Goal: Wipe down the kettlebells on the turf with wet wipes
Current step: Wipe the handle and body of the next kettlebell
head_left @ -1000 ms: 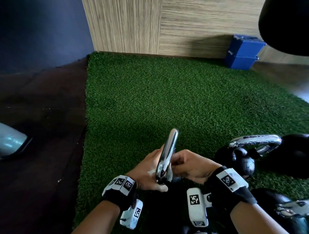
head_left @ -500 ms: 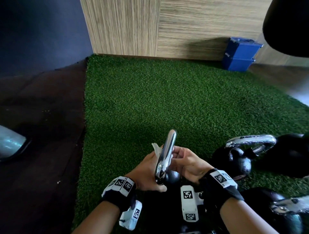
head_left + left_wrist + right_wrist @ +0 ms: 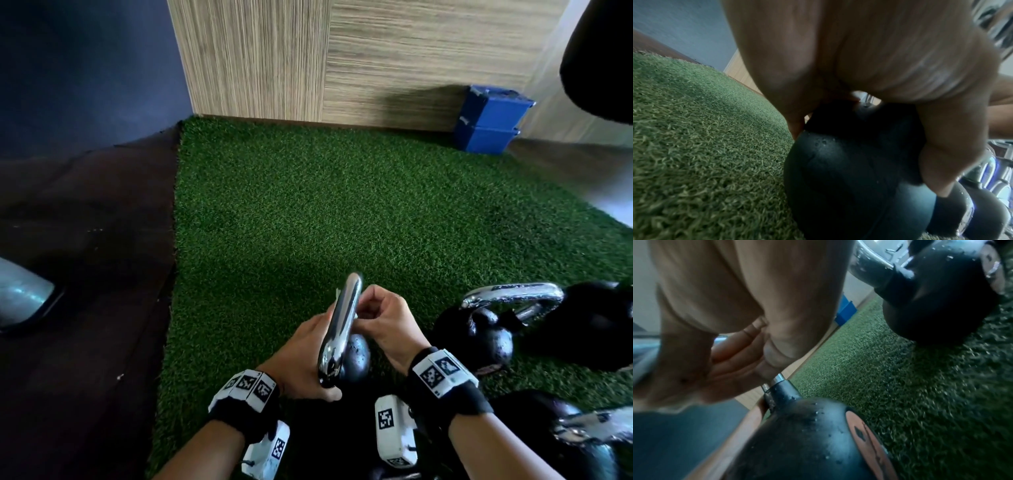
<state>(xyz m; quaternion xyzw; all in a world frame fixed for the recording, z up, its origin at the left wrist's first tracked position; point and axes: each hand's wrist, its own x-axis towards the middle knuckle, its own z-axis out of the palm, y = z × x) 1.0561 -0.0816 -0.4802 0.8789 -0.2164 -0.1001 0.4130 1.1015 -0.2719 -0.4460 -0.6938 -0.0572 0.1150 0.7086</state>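
A person's left hand (image 3: pixel 301 356) and right hand (image 3: pixel 387 325) both curl around the polished chrome handle (image 3: pixel 342 322) of a black, droplet-beaded kettlebell (image 3: pixel 356 356) standing on bristly green turf (image 3: pixel 308 212). A pale wet wipe (image 3: pixel 338 294) peeks out behind the handle. To the right hand's side sits a second chrome-handled kettlebell (image 3: pixel 493 339); no writing is legible.

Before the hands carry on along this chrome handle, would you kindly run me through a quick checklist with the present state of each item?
1. Left hand steadies the kettlebell at the handle: ok.
2. Right hand on the handle's upper part: ok.
3. Wipe between fingers and handle: cannot tell, only a pale edge shows.
4. Kettlebell sits on the turf: ok.
5. Ball dry: not ok, droplets show in both wrist views.
6. Neighbouring kettlebell stands apart: ok.
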